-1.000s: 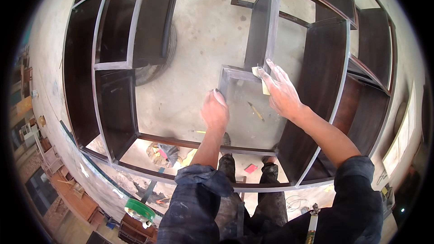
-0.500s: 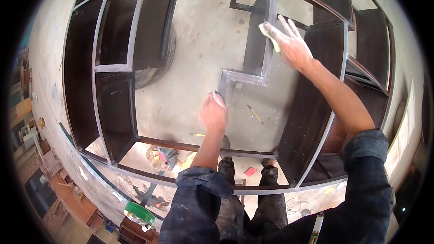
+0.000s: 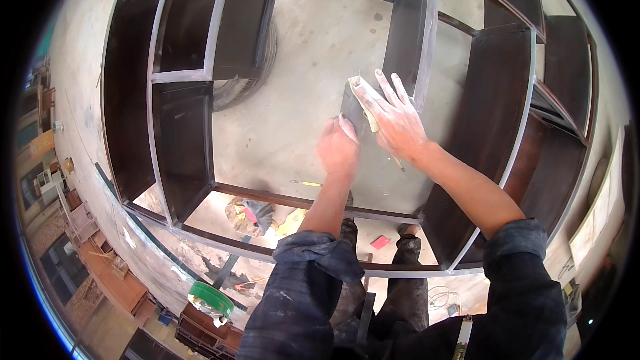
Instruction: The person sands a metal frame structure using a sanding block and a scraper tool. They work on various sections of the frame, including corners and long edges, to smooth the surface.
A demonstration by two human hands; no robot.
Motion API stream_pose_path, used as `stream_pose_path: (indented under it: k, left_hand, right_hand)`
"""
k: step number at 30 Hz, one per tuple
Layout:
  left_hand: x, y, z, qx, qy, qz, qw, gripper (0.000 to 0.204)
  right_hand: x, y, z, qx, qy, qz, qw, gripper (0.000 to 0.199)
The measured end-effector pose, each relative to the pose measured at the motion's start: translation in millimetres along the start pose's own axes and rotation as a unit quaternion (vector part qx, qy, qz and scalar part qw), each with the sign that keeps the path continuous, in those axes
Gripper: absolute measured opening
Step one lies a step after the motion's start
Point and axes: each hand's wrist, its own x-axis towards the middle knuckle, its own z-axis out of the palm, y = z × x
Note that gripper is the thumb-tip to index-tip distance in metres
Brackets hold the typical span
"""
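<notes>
My left hand (image 3: 338,149) is closed around the near end of a stepped part of a dark wooden shelf frame (image 3: 408,30). My right hand (image 3: 400,122) has its fingers stretched forward over the same stepped part, just right of my left hand. A pale yellow folded piece of sandpaper (image 3: 371,119) is held along the index-finger side of that hand. White dust coats my right fingers. Most of the short step between the hands is hidden by them. The frame's narrow edges look whitish grey, while its broad faces are dark brown.
Tall dark compartments (image 3: 180,133) rise at the left, and another dark panel (image 3: 490,93) stands at the right. A lower rail (image 3: 313,207) crosses before my legs. Behind the left compartments lies a tyre (image 3: 267,60). A yellow knife-like tool (image 3: 307,183), a red block (image 3: 381,242) and a green tape roll (image 3: 211,299) lie around.
My right hand has come down and left with the sandpaper, from the upright edge to the step near my left hand. The view has shifted, moving the furniture within the picture.
</notes>
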Motion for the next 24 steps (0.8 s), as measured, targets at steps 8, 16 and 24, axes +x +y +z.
stream_pose_path:
  k: [8, 16, 24]
  left_hand:
    - [1.8, 4.3, -2.9, -0.035, -0.013, -0.012, 0.999, 0.038]
    - [-50.1, -82.8, -29.7, -0.296, 0.044, -0.085, 0.950, 0.043]
    - [-190.8, -269.6, -124.8, 0.120, -0.063, 0.053, 0.989, 0.024]
  right_hand:
    - [21.1, 4.0, -7.8, -0.134, -0.037, -0.068, 0.988, 0.075]
    - [-0.5, -29.7, -7.0, -0.203, -0.075, -0.083, 0.973, 0.074]
    - [-69.1, -90.7, 17.5, -0.060, -0.063, -0.192, 0.978, 0.068]
